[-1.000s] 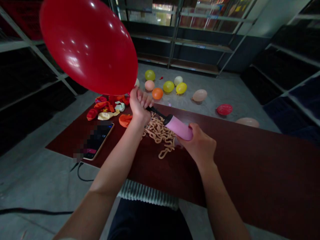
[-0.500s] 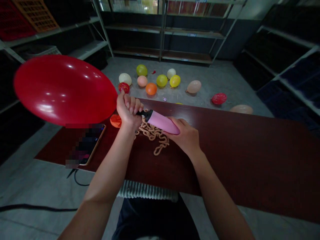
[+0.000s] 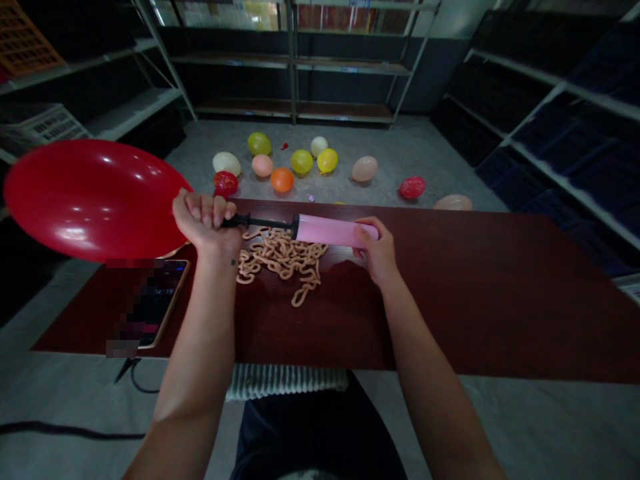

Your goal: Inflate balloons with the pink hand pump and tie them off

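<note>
A large red balloon (image 3: pixel 95 200), blown up and glossy, reaches out to the left from my left hand (image 3: pixel 205 217). That hand is closed around the balloon's neck and the black end of a balloon pump (image 3: pixel 333 231); its fingers hide where the two join. The pump has a pink barrel, and a thin black rod shows between the barrel and my left hand. My right hand (image 3: pixel 379 250) grips the far end of the barrel. Below the pump, a heap of tan chain links (image 3: pixel 285 257) lies on the table.
A phone (image 3: pixel 163 300) lies on the dark red-brown table (image 3: pixel 450 293) at the left, partly blurred out. Several balloons, such as an orange one (image 3: pixel 282 180), rest on the floor beyond the table. Metal shelves (image 3: pixel 345 65) line the back and sides.
My hands have moved apart, and a longer stretch of the pump's black rod shows. The pump has turned closer to level. The red balloon and my left hand shifted left in view.
</note>
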Motion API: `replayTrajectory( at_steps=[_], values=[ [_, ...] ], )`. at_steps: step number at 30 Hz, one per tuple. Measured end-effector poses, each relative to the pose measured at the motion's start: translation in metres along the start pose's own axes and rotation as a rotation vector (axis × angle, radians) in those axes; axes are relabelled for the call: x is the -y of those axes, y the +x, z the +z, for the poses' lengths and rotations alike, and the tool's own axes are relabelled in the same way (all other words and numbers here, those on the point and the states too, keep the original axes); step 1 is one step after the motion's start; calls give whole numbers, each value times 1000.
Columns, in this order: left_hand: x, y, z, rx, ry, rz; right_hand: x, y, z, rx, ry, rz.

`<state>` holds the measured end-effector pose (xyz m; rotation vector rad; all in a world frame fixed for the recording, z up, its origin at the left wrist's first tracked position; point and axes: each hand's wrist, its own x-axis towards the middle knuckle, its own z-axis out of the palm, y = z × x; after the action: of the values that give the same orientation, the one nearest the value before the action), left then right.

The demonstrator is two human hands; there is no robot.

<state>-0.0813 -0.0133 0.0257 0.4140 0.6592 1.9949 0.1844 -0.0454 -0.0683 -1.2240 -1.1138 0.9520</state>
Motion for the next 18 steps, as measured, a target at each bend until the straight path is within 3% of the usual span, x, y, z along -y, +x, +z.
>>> replayTrajectory(
  at_steps=[6, 11, 14, 18],
  values=[
    [-8, 2, -5, 56, -50, 57, 6, 0, -1, -263, 77, 77],
    [-3, 0, 0, 5, -71, 30, 11, -9, 10, -432, 134, 115],
    [5, -6, 5, -21, -60, 26, 13, -16, 19, -396, 190, 124],
    [19, -15, 7, 48, -61, -15, 18, -28, 36, -247, 258, 168]
  ],
)
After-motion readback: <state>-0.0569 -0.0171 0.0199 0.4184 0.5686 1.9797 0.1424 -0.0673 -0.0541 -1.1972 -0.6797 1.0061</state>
